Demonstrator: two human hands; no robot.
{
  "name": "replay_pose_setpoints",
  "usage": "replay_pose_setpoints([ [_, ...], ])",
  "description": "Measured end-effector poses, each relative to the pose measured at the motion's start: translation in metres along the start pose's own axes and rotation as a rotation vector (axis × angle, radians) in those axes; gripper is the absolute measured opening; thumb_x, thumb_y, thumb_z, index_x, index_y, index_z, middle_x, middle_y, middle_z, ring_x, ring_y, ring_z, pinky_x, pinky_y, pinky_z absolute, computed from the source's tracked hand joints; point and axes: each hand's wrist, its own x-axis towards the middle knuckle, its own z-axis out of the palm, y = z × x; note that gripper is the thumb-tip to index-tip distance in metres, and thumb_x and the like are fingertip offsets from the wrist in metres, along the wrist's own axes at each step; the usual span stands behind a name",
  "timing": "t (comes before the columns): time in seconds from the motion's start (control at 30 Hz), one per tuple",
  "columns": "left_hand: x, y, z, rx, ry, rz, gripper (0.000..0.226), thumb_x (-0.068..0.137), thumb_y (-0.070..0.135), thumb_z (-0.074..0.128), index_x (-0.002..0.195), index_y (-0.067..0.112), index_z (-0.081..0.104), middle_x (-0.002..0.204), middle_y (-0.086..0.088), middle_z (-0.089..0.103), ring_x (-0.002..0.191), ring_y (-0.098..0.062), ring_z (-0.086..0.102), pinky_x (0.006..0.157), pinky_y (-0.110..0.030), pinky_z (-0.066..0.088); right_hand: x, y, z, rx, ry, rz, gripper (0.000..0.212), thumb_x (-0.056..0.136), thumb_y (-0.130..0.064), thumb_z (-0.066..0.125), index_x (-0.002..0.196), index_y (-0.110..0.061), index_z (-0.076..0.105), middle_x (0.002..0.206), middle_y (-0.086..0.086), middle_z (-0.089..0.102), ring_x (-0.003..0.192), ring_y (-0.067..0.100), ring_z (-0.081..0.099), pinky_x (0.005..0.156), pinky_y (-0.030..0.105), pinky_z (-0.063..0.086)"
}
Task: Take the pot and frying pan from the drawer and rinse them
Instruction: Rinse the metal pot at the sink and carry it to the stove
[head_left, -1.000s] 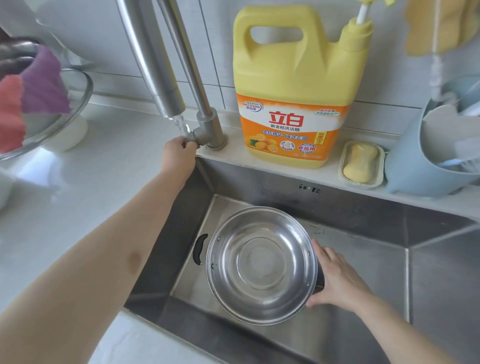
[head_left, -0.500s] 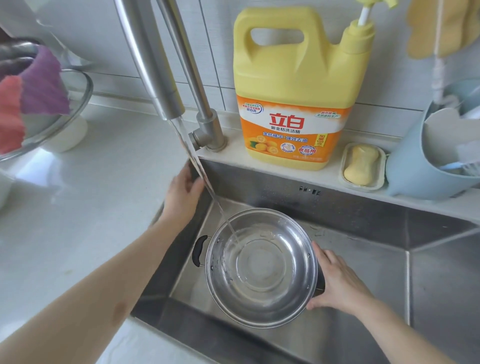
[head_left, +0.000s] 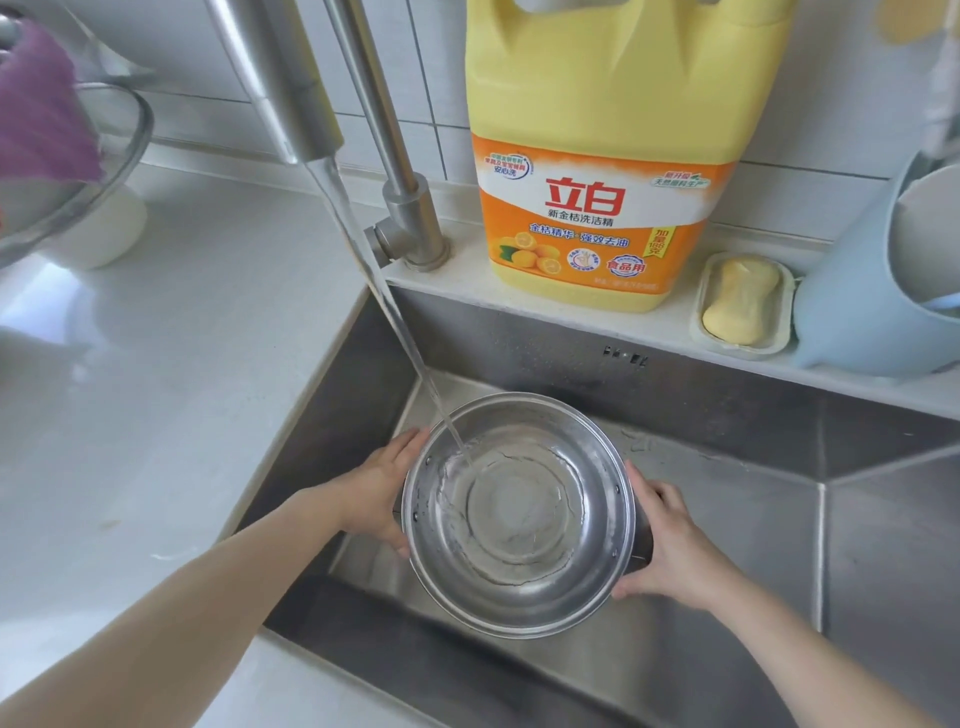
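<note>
**A home kitchen, at the sink**

You are standing at a domestic kitchen sink. A stainless steel sink (head_left: 727, 452) is set into a pale desk (head_left: 171, 374), with white wall tiles (head_left: 415, 93) behind it. A tall steel tap (head_left: 280, 98) runs water down into the basin. On the ledge behind the sink stand a big yellow jug of dish detergent (head_left: 613, 156), a bar of soap in its dish (head_left: 740, 304) and a light blue holder (head_left: 857, 322). To your left, a glass bowl (head_left: 104, 171) sits on the desk.
</note>
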Motion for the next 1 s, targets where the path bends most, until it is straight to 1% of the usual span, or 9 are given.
replay_pose_setpoints([
  [0.17,0.004,-0.004,0.004,0.034,-0.022,0.003,0.159,0.052,0.043,0.093,0.142,0.040,-0.037,0.159,0.006,-0.004,0.150,-0.029,-0.002,0.122,-0.048,0.015,0.003,0.003,0.003,0.060,-0.010,0.013,0.153,0.031,-0.049,0.091,0.137,-0.071,-0.016,0.123,-0.026,0.018,0.097,-0.010,0.045,0.092,0.018,0.043],
  [0.3,0.002,-0.006,0.006,0.015,-0.013,0.009,0.160,0.051,0.043,0.094,0.132,0.048,-0.043,0.156,0.006,0.003,0.149,-0.029,0.002,0.120,-0.049,0.020,0.005,0.004,0.003,0.053,-0.020,-0.007,0.153,0.031,-0.050,0.091,0.140,-0.069,-0.015,0.121,-0.026,0.018,0.102,-0.011,0.043,0.096,0.020,0.043],
  [0.43,-0.004,0.000,0.005,-0.013,-0.021,0.022,0.160,0.048,0.045,0.095,0.133,0.050,-0.041,0.147,0.006,0.016,0.144,-0.024,0.014,0.119,-0.043,0.025,0.005,0.005,-0.002,0.041,-0.037,0.000,0.152,0.031,-0.048,0.091,0.136,-0.073,-0.015,0.118,-0.025,0.019,0.097,-0.011,0.043,0.092,0.012,0.040],
  [0.5,-0.009,0.005,-0.005,-0.003,-0.070,0.016,0.161,0.047,0.048,0.094,0.139,0.046,-0.038,0.146,0.008,0.017,0.145,-0.022,0.015,0.119,-0.039,0.024,0.001,0.004,-0.009,0.037,-0.059,0.008,0.151,0.031,-0.048,0.092,0.134,-0.074,-0.016,0.121,-0.023,0.020,0.104,-0.009,0.043,0.086,0.003,0.037],
  [0.6,-0.023,0.016,-0.036,0.064,-0.170,-0.009,0.158,0.047,0.050,0.093,0.147,0.042,-0.029,0.148,0.007,0.018,0.145,-0.023,0.018,0.117,-0.038,0.028,-0.010,-0.004,-0.023,0.068,-0.114,0.011,0.148,0.036,-0.044,0.093,0.134,-0.075,-0.013,0.127,-0.017,0.027,0.113,-0.009,0.043,0.086,0.002,0.036],
  [0.7,-0.047,0.031,-0.079,0.131,-0.200,-0.001,0.155,0.047,0.052,0.093,0.150,0.042,-0.023,0.126,0.010,0.028,0.135,-0.021,0.032,0.112,-0.042,0.036,-0.026,-0.024,-0.029,0.142,-0.142,-0.016,0.140,0.042,-0.033,0.093,0.130,-0.077,-0.007,0.129,-0.016,0.032,0.105,-0.020,0.045,0.079,0.001,0.042],
  [0.83,-0.089,0.050,-0.134,0.240,-0.096,0.045,0.153,0.046,0.054,0.092,0.151,0.041,-0.019,0.113,0.011,0.030,0.114,-0.013,0.036,0.102,-0.035,0.040,-0.047,-0.054,-0.019,0.248,-0.045,-0.079,0.141,0.040,-0.027,0.093,0.134,-0.079,0.002,0.132,-0.021,0.032,0.110,-0.021,0.042,0.083,0.003,0.043],
  [0.9,-0.110,0.052,-0.151,0.299,0.016,0.071,0.154,0.042,0.057,0.090,0.149,0.044,-0.021,0.111,0.014,0.028,0.108,-0.008,0.031,0.097,-0.032,0.041,-0.055,-0.069,-0.014,0.297,0.050,-0.114,0.146,0.037,-0.028,0.095,0.139,-0.074,0.002,0.133,-0.024,0.031,0.114,-0.023,0.038,0.082,0.001,0.041],
  [1.0,-0.139,0.048,-0.161,0.359,0.238,0.091,0.154,0.036,0.063,0.084,0.145,0.050,-0.025,0.111,0.017,0.026,0.104,-0.005,0.028,0.085,-0.025,0.040,-0.064,-0.096,-0.023,0.253,0.198,-0.172,0.150,0.034,-0.033,0.096,0.143,-0.069,-0.001,0.127,-0.033,0.026,0.107,-0.023,0.039,0.078,-0.004,0.037],
])
